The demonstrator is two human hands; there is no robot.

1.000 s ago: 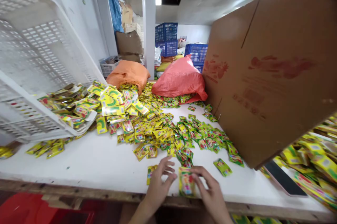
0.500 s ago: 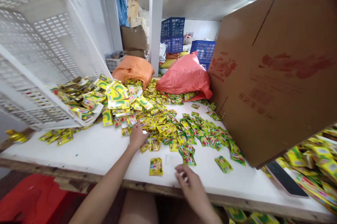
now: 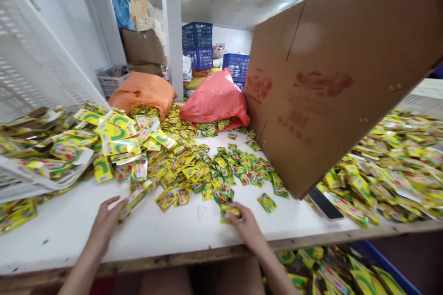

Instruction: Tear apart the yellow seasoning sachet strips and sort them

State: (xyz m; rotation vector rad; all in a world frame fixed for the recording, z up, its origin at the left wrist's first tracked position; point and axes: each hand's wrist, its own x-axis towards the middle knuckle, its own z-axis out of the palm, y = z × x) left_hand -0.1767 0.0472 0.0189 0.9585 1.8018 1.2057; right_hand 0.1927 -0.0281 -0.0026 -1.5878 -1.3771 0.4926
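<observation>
My left hand [image 3: 108,221] is closed on the near end of a narrow yellow-green box [image 3: 136,199] at the left of the white table [image 3: 145,235]. Near the front right of the packet pile, my right hand [image 3: 244,222] pinches a small yellow packet [image 3: 232,212]; its fingertips touch green packets. A heap of small yellow packets [image 3: 187,163] lies between and beyond my hands, with green packets [image 3: 254,165] on its right. Flat yellow boxes [image 3: 116,131] are piled at the left. One green packet [image 3: 266,202] lies apart, right of my right hand.
A large cardboard box [image 3: 325,82] leans at the right beside a phone [image 3: 325,203]. Orange [image 3: 145,89] and red [image 3: 214,99] sacks spill packets at the back. A white crate [image 3: 44,55] stands left. More yellow boxes [image 3: 394,161] lie at the far right.
The view has turned right. My left hand has come back from the pile with a narrow box. My right hand has taken hold of a yellow packet that lay near the table's front.
</observation>
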